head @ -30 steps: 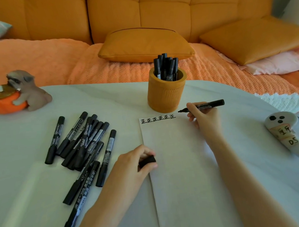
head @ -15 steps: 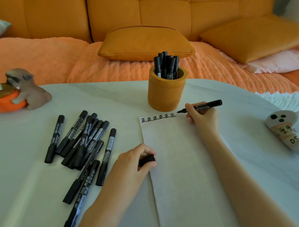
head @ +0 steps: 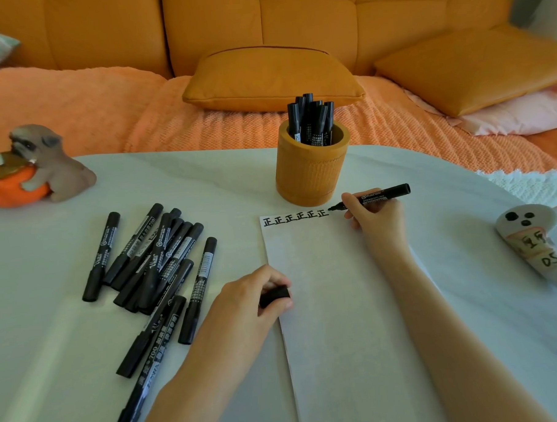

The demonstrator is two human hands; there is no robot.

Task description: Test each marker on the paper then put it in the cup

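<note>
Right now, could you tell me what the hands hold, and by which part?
The right hand pinches a marker near its tip; the left hand grips its cap by the sides.

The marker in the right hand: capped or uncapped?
Uncapped: the marker shows a bare tip, and the left hand holds a cap.

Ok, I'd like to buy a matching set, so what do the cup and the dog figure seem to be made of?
The cup looks matte ochre, with fine horizontal ribbing and a seam line near its base: perhaps faux leather or moulded plastic; the picture leaves it open. The dog figure looks like painted resin or ceramic: smooth, rounded, with a dull sheen.
</note>
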